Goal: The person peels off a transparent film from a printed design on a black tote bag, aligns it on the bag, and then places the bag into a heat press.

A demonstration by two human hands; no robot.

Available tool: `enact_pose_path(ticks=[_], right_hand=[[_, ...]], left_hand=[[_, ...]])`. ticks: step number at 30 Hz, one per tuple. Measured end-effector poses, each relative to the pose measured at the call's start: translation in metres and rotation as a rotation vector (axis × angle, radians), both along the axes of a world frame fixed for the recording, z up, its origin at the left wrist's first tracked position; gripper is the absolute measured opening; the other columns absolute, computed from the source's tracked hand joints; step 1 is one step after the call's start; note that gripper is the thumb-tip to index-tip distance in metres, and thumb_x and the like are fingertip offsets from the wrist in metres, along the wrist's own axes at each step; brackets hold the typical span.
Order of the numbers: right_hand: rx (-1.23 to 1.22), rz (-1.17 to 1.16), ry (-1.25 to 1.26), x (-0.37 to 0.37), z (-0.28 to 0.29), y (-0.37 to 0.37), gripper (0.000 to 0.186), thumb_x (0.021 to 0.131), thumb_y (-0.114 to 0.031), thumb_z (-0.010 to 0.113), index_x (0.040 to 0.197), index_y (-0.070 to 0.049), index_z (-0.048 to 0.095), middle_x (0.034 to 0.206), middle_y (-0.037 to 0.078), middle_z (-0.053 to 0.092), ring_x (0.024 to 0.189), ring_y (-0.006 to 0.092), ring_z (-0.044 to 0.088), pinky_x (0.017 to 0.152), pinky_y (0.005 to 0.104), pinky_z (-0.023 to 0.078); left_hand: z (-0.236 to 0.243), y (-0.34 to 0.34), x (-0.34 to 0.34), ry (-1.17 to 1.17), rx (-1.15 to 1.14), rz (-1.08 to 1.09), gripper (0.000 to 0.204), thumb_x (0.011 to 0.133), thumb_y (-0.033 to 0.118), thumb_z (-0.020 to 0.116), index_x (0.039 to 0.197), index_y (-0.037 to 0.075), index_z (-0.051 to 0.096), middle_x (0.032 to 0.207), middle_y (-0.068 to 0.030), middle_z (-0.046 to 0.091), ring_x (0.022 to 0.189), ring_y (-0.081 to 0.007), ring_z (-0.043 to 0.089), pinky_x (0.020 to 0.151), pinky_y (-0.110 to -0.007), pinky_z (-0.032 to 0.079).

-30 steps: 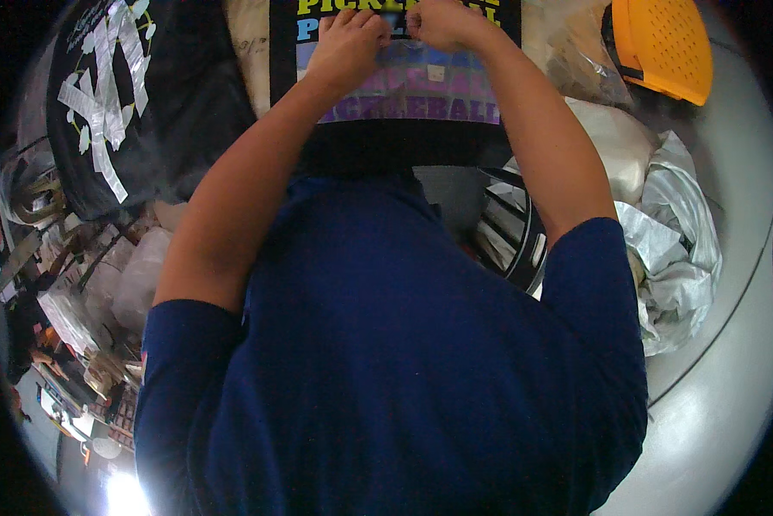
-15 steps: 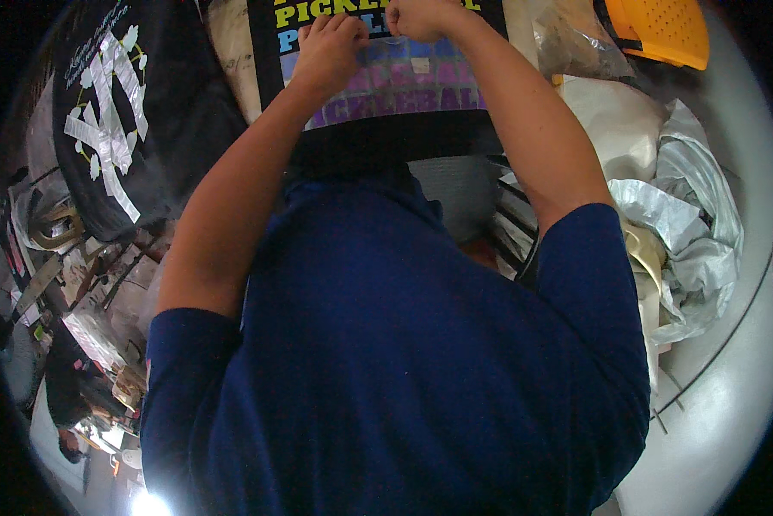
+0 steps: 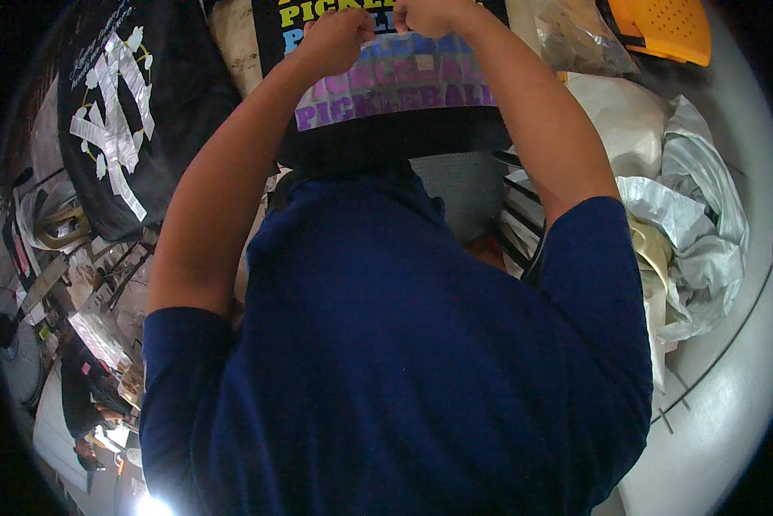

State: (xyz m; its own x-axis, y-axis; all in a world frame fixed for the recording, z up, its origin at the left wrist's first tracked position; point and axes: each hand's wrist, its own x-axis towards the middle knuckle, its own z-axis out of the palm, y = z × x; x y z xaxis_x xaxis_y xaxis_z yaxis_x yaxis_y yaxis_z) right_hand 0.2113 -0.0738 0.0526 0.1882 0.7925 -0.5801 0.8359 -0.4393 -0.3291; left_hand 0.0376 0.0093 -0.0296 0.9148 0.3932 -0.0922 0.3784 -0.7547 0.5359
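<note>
As both hands (image 3: pixel 339 41) (image 3: pixel 431 15) curl, near each other, over printed black fabric (image 3: pixel 395 138), grip unclear

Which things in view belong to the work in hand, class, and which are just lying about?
In the work, seemingly: left hand, right hand, lettered cloth, clear film on it.
Lying about, seemingly: orange perforated thing, clear bag, silvery wrap, silver-patterned cloth.
</note>
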Motion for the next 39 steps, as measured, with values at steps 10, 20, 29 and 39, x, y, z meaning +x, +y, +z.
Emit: enact_pose_path(ticks=[10,20,29,39], right_hand=[[-0.072,0.056,-0.053,0.017,-0.027,0.014,0.022,0.086,-0.012,0.062,0.100,-0.002,0.076,0.084,0.015,0.071,0.073,0.0271,0.065,0.065,0.0429,0.051],[-0.030,0.144,-0.229,0.029,-0.027,-0.004,0.024,0.087,-0.012,0.057,0.099,0.002,0.072,0.089,0.018,0.069,0.079,0.0289,0.065,0.071,0.0433,0.051],[-0.001,0.105,-0.193,0.027,-0.028,-0.009,0.020,0.075,-0.006,0.064,0.088,-0.017,0.075,0.087,0.003,0.071,0.087,0.0234,0.068,0.072,0.0412,0.049],[0.057,0.087,-0.274,0.029,-0.032,-0.020,0.021,0.079,-0.011,0.060,0.088,-0.020,0.076,0.086,0.004,0.071,0.092,0.0255,0.068,0.076,0.0535,0.045]], left_hand=[[0.007,-0.003,0.003,0.064,0.029,0.047,0.012,0.095,0.017,0.056,0.103,0.013,0.064,0.099,-0.0109,0.069,0.103,-0.0348,0.064,0.086,-0.050,0.047],[0.020,-0.014,0.014,0.128,-0.075,0.128,0.014,0.091,0.023,0.060,0.101,0.017,0.069,0.095,-0.0061,0.071,0.095,-0.0307,0.067,0.084,-0.049,0.043],[0.023,-0.013,0.012,0.165,-0.076,0.127,0.013,0.092,0.019,0.059,0.099,0.016,0.069,0.096,-0.0056,0.071,0.097,-0.0301,0.065,0.084,-0.049,0.041],[0.019,-0.019,0.012,0.067,-0.033,0.117,0.011,0.092,0.013,0.059,0.098,0.014,0.068,0.100,-0.0044,0.069,0.103,-0.0301,0.062,0.085,-0.049,0.038]])
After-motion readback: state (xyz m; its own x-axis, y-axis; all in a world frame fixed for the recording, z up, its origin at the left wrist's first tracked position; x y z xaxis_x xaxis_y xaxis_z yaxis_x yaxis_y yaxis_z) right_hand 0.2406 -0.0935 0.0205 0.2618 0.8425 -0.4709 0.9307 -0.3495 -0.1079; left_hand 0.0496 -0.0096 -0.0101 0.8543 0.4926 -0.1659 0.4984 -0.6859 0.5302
